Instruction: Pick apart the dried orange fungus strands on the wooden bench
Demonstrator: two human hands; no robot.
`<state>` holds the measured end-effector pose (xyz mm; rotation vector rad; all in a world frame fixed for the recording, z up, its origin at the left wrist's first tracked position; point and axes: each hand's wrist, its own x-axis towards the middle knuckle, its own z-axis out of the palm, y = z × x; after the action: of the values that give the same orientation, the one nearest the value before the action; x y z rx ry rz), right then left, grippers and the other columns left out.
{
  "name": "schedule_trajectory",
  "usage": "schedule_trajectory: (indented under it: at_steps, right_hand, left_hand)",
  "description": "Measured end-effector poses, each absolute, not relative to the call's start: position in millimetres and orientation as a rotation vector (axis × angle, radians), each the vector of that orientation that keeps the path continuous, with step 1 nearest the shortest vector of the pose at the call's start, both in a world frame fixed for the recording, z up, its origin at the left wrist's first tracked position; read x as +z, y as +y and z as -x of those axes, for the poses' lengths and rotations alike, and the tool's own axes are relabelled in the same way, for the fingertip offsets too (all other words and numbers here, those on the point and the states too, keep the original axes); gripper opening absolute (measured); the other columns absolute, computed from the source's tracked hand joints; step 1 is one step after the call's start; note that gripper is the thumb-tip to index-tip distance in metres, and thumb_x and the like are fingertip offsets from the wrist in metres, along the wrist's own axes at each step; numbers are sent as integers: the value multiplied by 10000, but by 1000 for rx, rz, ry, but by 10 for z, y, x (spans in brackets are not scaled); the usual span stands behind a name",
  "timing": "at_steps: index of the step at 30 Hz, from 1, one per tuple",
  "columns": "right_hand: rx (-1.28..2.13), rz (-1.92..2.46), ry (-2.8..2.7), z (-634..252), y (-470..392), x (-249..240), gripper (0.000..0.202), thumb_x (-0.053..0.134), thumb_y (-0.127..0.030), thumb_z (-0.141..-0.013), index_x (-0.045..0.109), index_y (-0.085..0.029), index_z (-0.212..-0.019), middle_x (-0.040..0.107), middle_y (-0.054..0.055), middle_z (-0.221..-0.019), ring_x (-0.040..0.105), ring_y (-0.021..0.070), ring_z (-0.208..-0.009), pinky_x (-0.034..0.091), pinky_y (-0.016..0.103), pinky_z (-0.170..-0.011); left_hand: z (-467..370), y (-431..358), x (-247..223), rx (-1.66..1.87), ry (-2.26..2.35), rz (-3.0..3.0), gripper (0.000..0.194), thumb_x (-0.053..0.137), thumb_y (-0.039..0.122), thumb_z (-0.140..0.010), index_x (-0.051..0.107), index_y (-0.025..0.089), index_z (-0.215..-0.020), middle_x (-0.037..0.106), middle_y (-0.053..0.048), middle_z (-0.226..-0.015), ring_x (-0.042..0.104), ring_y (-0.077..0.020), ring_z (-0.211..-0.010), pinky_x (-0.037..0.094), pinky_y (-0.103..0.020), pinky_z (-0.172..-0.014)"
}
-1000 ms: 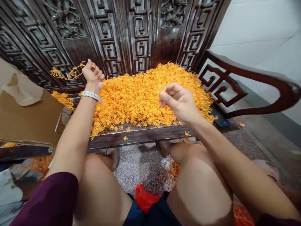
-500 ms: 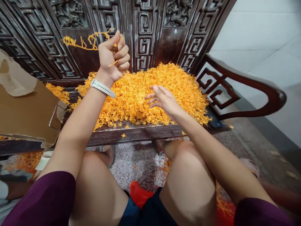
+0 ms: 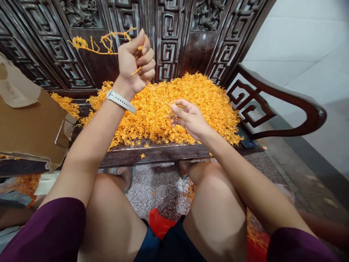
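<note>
My left hand (image 3: pixel 139 62) is raised above the pile, fingers curled around a thin branched orange strand (image 3: pixel 106 43). The strand's looped end sticks out to the left, and a short stub shows below the fingers. Over the middle of a heap of small orange spidery pieces (image 3: pixel 207 98), my right hand (image 3: pixel 189 116) has its thumb and fingers drawn together. A small orange spidery piece (image 3: pixel 170 115) shows at its fingertips, partly hidden by them. The heap lies on a dark wooden bench (image 3: pixel 174 151).
A cardboard box (image 3: pixel 29 127) with a metal handle stands on the left. Behind the heap rises a carved wooden backrest (image 3: pixel 201 51); a curved armrest (image 3: pixel 308 120) is on the right. Red plastic (image 3: pixel 160 223) shows between my legs. More orange strands (image 3: pixel 256 233) lie at lower right.
My right hand's fingers, spread before, have closed in toward the thumb, and small orange bits now show there. My left hand has shifted slightly up and right with the strand.
</note>
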<state>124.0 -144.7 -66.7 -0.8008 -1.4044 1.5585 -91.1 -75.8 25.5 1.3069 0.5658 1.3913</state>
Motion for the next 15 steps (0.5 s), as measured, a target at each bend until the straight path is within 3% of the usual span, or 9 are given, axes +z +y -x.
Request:
schedule_trajectory:
  at_steps: [5,10,15]
  right_hand:
    - [1383,726,-1344,-1250,-1354,-687,470,910,-523,-763,550,-241,-875,592,-63,-723,542,71,-567,450,210,-495]
    - [1158,661,-1376,-1224,-1402,-543,489,879,-566,-784,516,-242,-827,554,-65,-721,489,59,-531,365,202,-438]
    - [843,543,-1502,-1431,-1775,-198,344,819,-522,-874,595,-261,-879,616,-31,-808,552,79,-573,428,226,-475]
  left_hand:
    - [906,-715,199,1401,652,-1349,582,707,720,-802,363,280,-640,69,39,-594,-14,-146,-581,26,-334,-496]
    - [930,-478,8,1443,823,-1259,576,618,701,-901,326,259,-676,96,42,-590,33,-137,-542,28,-339,-533]
    - [1470,-266,-255,1661,1065,-1081,603,543,698,-971,252,228,-730,88,57,-614,9,-136,-613,26,-317,-600]
